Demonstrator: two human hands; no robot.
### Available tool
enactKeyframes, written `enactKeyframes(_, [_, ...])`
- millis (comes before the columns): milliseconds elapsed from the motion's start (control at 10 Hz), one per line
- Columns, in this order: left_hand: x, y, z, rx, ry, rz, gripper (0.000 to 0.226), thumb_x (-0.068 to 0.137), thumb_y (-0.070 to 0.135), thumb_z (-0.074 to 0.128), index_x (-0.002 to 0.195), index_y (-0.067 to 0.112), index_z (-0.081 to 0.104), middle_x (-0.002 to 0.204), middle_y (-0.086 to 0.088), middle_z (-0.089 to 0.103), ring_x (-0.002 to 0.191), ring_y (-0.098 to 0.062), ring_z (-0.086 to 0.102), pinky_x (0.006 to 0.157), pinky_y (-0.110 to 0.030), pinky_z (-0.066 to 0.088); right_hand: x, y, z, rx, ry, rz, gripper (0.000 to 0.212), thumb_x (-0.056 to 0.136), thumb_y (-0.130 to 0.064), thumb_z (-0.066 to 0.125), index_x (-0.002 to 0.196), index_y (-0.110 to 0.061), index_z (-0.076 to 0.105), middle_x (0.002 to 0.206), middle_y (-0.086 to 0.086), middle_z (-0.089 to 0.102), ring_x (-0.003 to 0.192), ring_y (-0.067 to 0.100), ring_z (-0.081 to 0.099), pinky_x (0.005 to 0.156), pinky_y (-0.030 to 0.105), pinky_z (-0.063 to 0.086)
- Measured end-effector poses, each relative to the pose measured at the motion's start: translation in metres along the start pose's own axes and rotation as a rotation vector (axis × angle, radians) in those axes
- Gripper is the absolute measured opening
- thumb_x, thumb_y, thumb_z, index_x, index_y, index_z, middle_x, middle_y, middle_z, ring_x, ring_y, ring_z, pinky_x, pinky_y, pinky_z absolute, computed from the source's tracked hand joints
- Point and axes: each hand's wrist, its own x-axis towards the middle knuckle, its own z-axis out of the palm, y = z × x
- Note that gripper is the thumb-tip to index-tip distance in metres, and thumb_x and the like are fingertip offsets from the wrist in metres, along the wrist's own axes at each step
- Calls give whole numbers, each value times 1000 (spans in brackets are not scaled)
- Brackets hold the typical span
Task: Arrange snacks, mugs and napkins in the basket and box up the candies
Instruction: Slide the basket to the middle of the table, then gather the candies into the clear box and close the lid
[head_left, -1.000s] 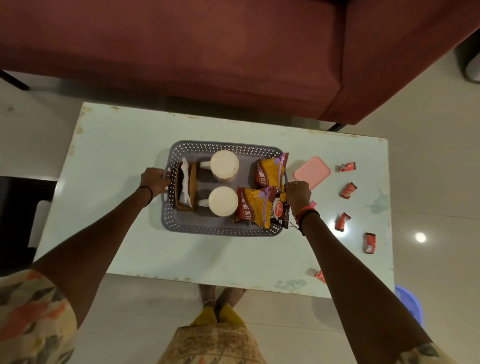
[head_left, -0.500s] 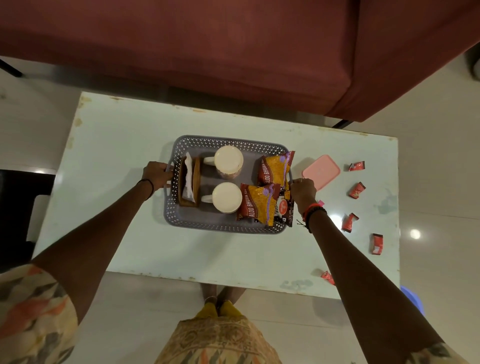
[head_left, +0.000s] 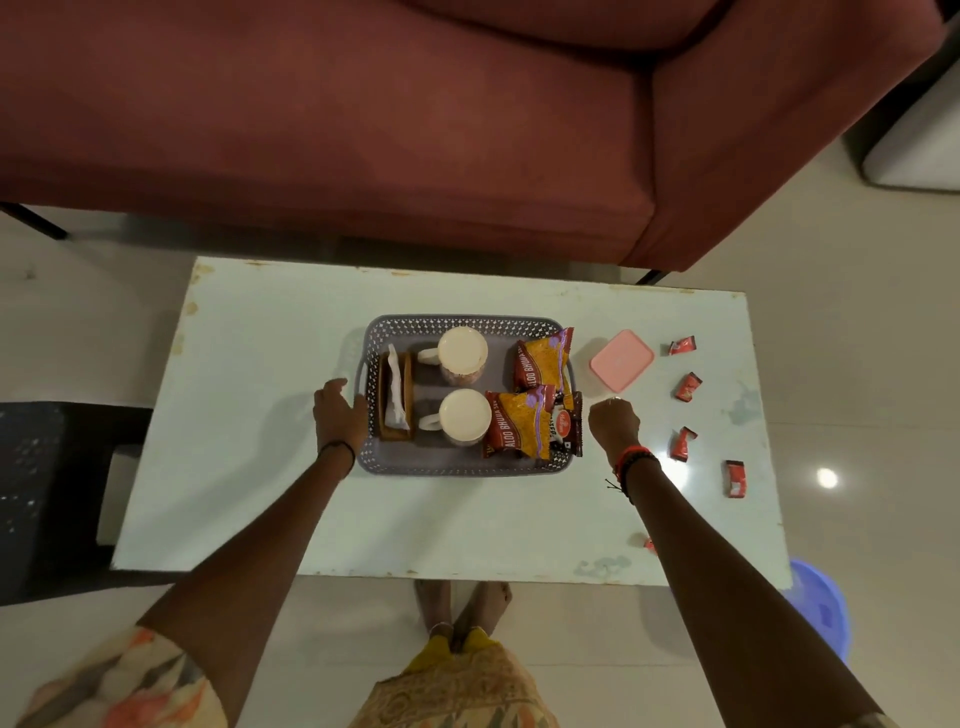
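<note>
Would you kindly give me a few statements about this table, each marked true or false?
1. Two mugs stand in the basket. True.
2. The pink box lies inside the basket. False: it sits on the table, right of the basket.
3. Red candies lie loose on the table. True.
4. The right hand holds a mug. False: it holds no mug, beside the basket's right edge.
5. The napkins are at the basket's left end. True.
</note>
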Motion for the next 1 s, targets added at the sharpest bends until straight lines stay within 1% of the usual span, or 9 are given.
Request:
enactKeyframes(100, [-26,7,0,-11,60,51,38,91,11,50,128,3,48,132,-23,46,123,-37,44,104,-45,37,-14,8,-8,-85,-21,-35,33,96,-1,38,121,4,58,128,19,59,122,33,52,104,37,43])
enactKeyframes(200, [-65,17,19,35,108,170,33,90,9,49,123,7,53,124,-21,52,115,-38,50,96,-48,44,-17,26,-15,-159,18,-49,34,97,-7,38,124,9,52,129,25,56,122,36,52,101,37,42])
enactKeyframes(300, [-82,25,30,1,65,247,31,90,7,49,121,7,54,122,-21,54,112,-36,53,93,-45,47,-14,42,-22,-112,55,-46,34,97,-10,39,122,9,53,127,26,57,120,39,53,100,37,43])
enactKeyframes(400, [-109,45,59,5,-38,300,31,90,7,49,121,4,54,124,-19,54,112,-33,54,93,-42,48,-9,56,-35,-57,44,-37,32,93,-8,43,116,7,58,121,26,60,116,39,55,95,37,46])
enactKeyframes(500, [-126,56,83,37,-121,399,30,91,9,49,120,5,54,123,-18,54,114,-33,51,95,-44,47,-3,66,-42,-22,52,-41,26,89,1,46,107,10,62,116,27,62,113,39,57,87,33,46])
enactKeyframes(600, [-148,86,120,77,-204,522,30,91,11,50,121,7,53,123,-16,54,113,-30,51,95,-42,47,5,77,-56,14,57,-70,23,85,4,52,103,8,65,115,22,64,111,35,58,87,31,46])
enactKeyframes(700, [-152,104,147,133,-245,539,31,91,13,50,122,6,53,127,-16,52,119,-30,48,99,-39,43,19,87,-68,31,69,-97,20,84,0,57,102,5,64,115,20,64,110,34,59,91,34,46])
enactKeyframes(900, [-150,153,210,321,-344,628,32,91,9,49,123,3,51,127,-17,51,122,-31,47,104,-40,38,59,102,-94,-7,59,-247,15,82,-3,63,94,7,61,103,21,66,102,36,60,85,38,47])
enactKeyframes(1000, [-136,174,240,482,-357,699,32,92,11,48,124,5,51,132,-12,48,123,-28,45,104,-38,38,83,103,-102,-34,48,-356,18,84,-2,60,100,7,61,108,22,65,103,38,60,89,44,50])
